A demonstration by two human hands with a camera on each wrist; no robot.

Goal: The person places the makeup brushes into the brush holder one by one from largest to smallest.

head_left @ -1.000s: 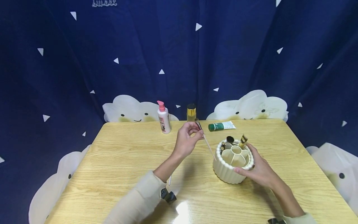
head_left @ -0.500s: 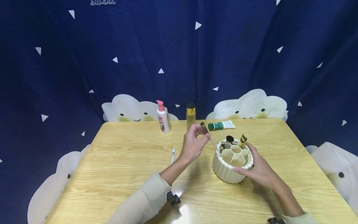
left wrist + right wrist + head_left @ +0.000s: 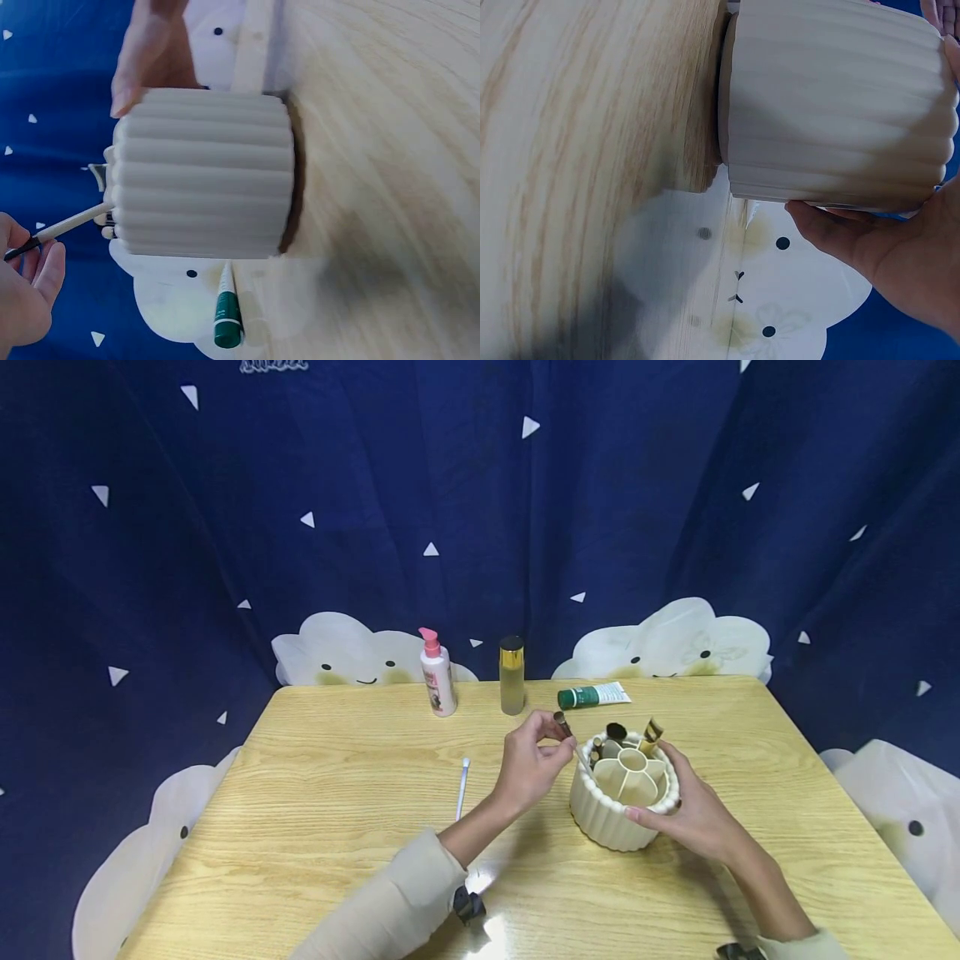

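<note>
A cream ribbed organizer (image 3: pixel 611 822) with petal-shaped compartments stands on the table, several makeup brushes upright in its back compartments. My left hand (image 3: pixel 531 767) pinches a thin makeup brush (image 3: pixel 76 220) near its dark head. The brush slants, head up, and its pale handle end dips over the organizer's beaded rim at the left. My right hand (image 3: pixel 693 806) grips the organizer from the right, thumb at the front of the rim and fingers round the far side. In the right wrist view, fingers of that hand (image 3: pixel 922 255) lie along the ribbed wall.
On the table behind stand a white pump bottle (image 3: pixel 441 687) with a pink top and a clear bottle (image 3: pixel 512 683) with a gold and black cap. A green-and-white tube (image 3: pixel 595 695) lies nearby. A cotton-swab-like stick (image 3: pixel 462 789) lies beside the left forearm.
My left hand has moved right and towards me, bringing the brush's handle end from outside the organizer to over its rim. The right hand and organizer stay in place.
</note>
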